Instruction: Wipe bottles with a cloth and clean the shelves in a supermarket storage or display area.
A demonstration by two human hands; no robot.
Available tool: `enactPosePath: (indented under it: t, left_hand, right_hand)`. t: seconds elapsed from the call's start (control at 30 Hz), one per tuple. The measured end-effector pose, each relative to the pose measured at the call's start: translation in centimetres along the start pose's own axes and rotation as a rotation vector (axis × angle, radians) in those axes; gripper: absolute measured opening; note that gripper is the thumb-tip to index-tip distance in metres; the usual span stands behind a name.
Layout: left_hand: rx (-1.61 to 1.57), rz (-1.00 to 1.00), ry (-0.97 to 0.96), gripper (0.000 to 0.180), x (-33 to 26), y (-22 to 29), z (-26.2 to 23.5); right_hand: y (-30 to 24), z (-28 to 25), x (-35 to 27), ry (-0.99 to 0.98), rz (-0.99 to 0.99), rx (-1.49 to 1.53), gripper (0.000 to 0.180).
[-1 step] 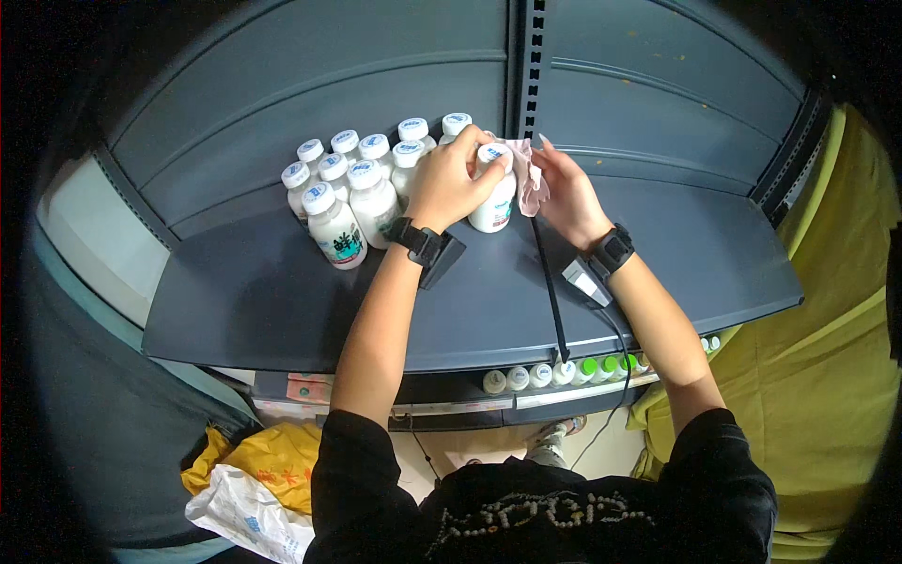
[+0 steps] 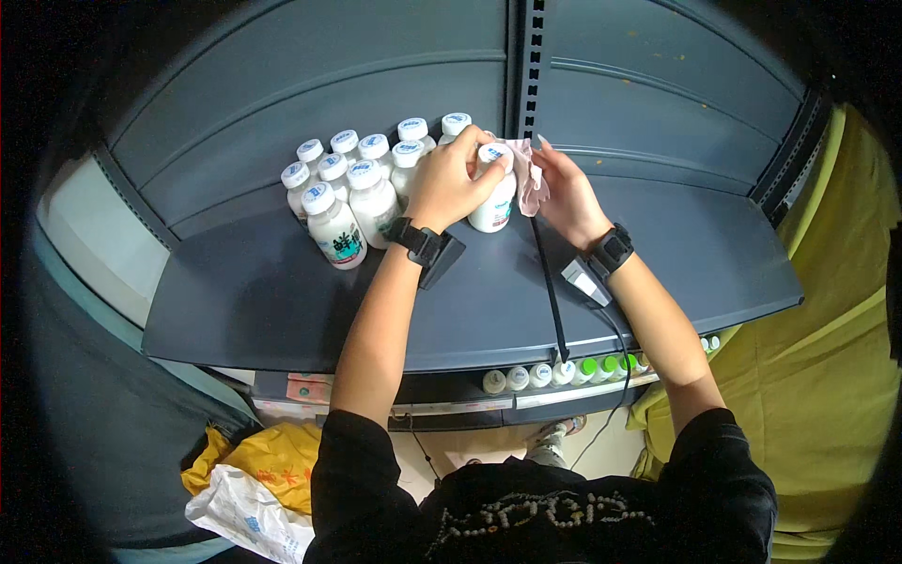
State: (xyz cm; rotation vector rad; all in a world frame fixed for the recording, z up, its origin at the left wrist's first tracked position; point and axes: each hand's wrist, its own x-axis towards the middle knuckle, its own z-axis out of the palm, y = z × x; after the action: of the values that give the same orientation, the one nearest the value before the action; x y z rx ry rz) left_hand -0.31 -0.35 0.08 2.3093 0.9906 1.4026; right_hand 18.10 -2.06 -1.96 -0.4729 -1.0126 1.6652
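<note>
My left hand is closed around the upper part of a white milk bottle, its thumb beside the cap. The bottle stands upright on the dark grey shelf. Against its right side hangs a crumpled pale pink cloth, held by my right hand; the cloth partly hides those fingers. To the left of my left hand, several matching white-capped bottles stand close together in rows, and my hand covers part of that group.
A thin black divider strip runs toward the front edge. Beside my right wrist lies a small silver-grey device with a black cable. More bottles line a lower shelf. Yellow and white bags lie lower left; a yellow-green curtain hangs right.
</note>
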Motion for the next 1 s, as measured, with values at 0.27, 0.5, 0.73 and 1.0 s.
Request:
enactPosePath:
  t: [0.27,0.5,0.73,1.0]
  left_hand:
    - [0.005,-0.026,-0.080,0.025,-0.2,0.0,-0.1]
    - [0.049,-0.027,-0.070,0.029,0.2,0.1,-0.1]
    - [-0.061,-0.025,-0.021,0.029,-0.1,-0.5,0.5]
    - [-0.175,0.040,-0.158,0.031,-0.1,-0.8,0.3]
  right_hand:
    - [0.8,-0.7,0.3,0.115,0.045,-0.050,0.030]
    - [1.3,-0.7,0.1,0.164,0.200,-0.232,0.031]
    - [0.8,0.4,0.0,0.100,0.141,-0.123,0.036]
    - [-0.1,0.2,0.0,0.045,0.051,0.003,0.045]
